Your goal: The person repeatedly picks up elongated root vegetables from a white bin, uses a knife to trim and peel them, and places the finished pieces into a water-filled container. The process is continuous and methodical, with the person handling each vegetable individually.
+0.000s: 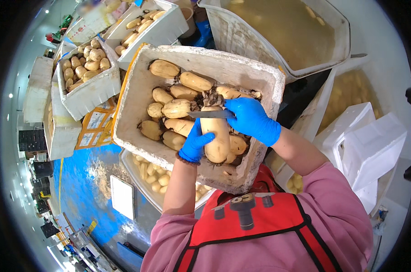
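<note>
My left hand, in a blue glove, is closed round the lower left side of a thick, pale lotus root. Its upper end carries a dark, ragged node. My gloved right hand grips a knife, whose handle is hidden in the fingers. The blade lies across the root just below the dark end, its tip pointing left. Beneath both hands stands a worn white foam box with several more lotus roots in it, many with dark ends.
Foam boxes of lotus roots are stacked at the upper left. A tub of murky water stands at the far right. Below the box is a basin of peeled pale pieces. White foam pieces lie to the right.
</note>
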`<state>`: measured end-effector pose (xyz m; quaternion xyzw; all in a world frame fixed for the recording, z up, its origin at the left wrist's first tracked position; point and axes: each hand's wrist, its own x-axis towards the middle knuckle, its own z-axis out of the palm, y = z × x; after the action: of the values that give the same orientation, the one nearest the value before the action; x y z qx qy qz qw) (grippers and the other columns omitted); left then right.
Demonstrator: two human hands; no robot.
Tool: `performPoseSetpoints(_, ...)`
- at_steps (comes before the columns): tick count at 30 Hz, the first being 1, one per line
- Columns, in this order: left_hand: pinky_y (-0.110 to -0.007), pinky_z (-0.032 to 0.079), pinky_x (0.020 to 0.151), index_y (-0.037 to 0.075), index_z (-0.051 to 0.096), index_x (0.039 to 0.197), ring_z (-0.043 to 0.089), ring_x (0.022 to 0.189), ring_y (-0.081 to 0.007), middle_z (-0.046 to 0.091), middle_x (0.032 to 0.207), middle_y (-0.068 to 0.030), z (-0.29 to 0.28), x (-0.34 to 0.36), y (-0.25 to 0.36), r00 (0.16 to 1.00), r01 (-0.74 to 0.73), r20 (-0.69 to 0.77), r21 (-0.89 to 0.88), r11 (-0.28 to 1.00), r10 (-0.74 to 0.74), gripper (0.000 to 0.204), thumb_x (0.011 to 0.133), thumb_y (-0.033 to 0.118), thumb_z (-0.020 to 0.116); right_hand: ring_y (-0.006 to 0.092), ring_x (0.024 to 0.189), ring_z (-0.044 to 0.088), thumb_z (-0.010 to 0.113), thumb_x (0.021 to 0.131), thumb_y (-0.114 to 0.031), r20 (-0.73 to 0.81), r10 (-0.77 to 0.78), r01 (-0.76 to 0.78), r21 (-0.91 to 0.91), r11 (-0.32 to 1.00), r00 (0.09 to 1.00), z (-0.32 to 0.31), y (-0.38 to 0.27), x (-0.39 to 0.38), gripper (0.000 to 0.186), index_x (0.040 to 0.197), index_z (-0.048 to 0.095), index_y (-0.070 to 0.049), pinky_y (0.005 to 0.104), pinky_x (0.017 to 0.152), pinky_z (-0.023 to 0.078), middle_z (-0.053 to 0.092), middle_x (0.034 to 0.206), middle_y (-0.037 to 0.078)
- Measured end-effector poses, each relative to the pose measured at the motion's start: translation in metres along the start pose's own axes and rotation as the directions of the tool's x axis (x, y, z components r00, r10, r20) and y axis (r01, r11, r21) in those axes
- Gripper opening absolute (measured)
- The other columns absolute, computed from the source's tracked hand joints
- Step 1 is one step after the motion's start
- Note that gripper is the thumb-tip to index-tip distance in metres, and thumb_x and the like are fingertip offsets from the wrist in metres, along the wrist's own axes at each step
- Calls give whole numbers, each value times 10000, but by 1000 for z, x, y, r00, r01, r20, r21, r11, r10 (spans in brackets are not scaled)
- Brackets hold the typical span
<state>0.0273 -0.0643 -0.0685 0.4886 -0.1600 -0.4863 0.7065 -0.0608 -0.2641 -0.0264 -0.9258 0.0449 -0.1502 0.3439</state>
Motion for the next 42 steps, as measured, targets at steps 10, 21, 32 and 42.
performPoseSetpoints(10, -348, 447, 942, -12, 449, 1296, 538, 1089, -199, 560, 1204, -108, -3, -35, 30, 996, -60, -39, 330, 942, 77, 701, 714, 172, 795, 341, 698, 632, 611, 760, -177, 157, 28, 11, -245, 970, 987, -21, -42, -7, 222, 957, 675, -99, 434, 601, 511, 636, 747, 152)
performPoseSetpoints(21, -370, 432, 972, 9, 473, 1314, 551, 1137, -245, 579, 1221, -138, 50, -50, 75, 945, -328, 175, 549, 769, 278, 900, 556, 279, 875, 366, 754, 640, 603, 752, -202, 252, 336, -243, -337, 910, 908, 31, 58, 1, 171, 832, 692, -79, 461, 682, 518, 660, 830, 183)
performPoseSetpoints(32, -432, 491, 833, 91, 542, 1251, 599, 980, -343, 629, 1095, -157, 15, -12, 70, 929, -177, 144, 982, 69, 341, 795, 557, 361, 821, 165, 989, 620, 661, 873, -316, 327, 184, -374, 766, 522, 927, -8, -36, 10, 484, 1228, 577, 2, 286, 853, 495, 661, 1070, 121)
performPoseSetpoints(42, -404, 322, 1083, 41, 311, 1423, 404, 1273, -294, 406, 1403, -146, 20, 1, 44, 416, -339, -297, 826, 450, 860, 850, 741, 186, 797, 131, 777, 612, 688, 854, -363, 332, 581, -323, 938, -124, 743, 45, -21, -20, 402, 1093, 611, -48, 275, 648, 512, 649, 947, 65)
